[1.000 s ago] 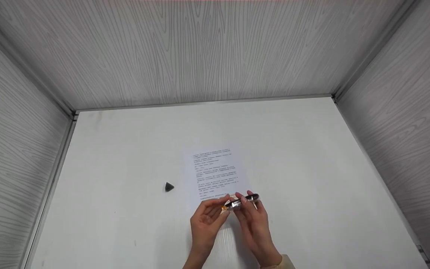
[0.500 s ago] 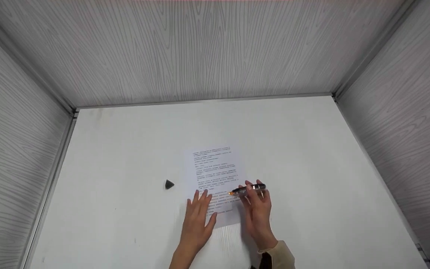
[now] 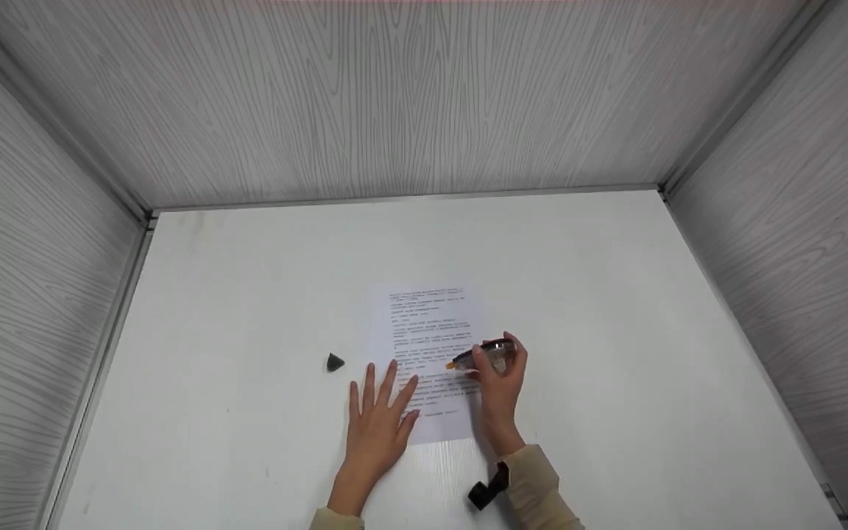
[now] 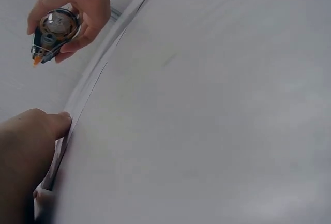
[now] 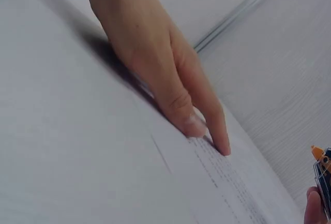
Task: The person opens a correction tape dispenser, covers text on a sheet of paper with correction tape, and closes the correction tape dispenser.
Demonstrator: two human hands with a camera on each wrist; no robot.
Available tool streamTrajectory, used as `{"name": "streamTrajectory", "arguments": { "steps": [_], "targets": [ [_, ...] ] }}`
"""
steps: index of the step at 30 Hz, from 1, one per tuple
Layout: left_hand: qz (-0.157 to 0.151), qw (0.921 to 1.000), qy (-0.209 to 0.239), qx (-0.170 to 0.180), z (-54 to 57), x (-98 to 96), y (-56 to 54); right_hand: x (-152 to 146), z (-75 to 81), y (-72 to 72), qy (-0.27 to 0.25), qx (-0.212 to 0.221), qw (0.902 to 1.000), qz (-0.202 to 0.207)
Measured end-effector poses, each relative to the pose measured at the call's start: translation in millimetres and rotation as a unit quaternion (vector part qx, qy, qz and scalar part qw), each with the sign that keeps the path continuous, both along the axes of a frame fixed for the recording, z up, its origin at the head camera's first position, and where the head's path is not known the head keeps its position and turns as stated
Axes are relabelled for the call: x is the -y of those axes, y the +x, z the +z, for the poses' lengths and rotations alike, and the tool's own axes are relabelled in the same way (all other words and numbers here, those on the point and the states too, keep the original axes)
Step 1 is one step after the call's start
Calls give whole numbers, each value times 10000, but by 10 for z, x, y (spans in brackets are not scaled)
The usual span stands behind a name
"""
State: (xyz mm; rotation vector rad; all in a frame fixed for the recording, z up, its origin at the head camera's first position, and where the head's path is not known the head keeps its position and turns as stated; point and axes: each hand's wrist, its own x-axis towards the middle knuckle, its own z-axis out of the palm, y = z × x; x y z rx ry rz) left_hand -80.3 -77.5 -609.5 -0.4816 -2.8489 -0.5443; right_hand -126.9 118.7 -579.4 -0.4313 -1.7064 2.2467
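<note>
Small black wedge, leftmost. Left hand: fingers spread over the left edge of a printed sheet. Over its right side, an orange-tipped tape dispenser, pinched by the right hand: likely light, rigid, slick; hold its broad flanks. Brand unseen; print too small to read.

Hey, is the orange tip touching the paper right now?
Apart. The left wrist view shows the orange tip in the air, with wall visible between it and the table where the paper lies.

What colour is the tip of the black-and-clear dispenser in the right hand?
The pointed tip is orange, clearest in the right wrist view.
</note>
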Motion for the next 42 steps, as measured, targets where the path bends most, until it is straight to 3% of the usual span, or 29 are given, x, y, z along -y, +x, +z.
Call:
{"name": "streamTrajectory", "arguments": {
  "steps": [5, 21, 28, 34, 42],
  "targets": [
    [0, 9995, -312, 6, -40, 35, -34, 25, -103, -115, 427, 201, 9989, 8],
    [1, 9993, -385, 4, -82, 62, -32, 30, -210, -501, 548, 21, 9984, 143],
    [-10, 9990, -433, -79, -75, 36, -28, 57, 56, -411, 902, -183, 9957, 49],
    [-11, 9991, -390, -166, -97, 32, -30, 37, -229, -484, 949, -274, 9951, 21],
    [-21, 9989, -457, -61, -98, 62, -21, 102, -273, -478, 1300, -314, 9909, -117]
  ]
}}
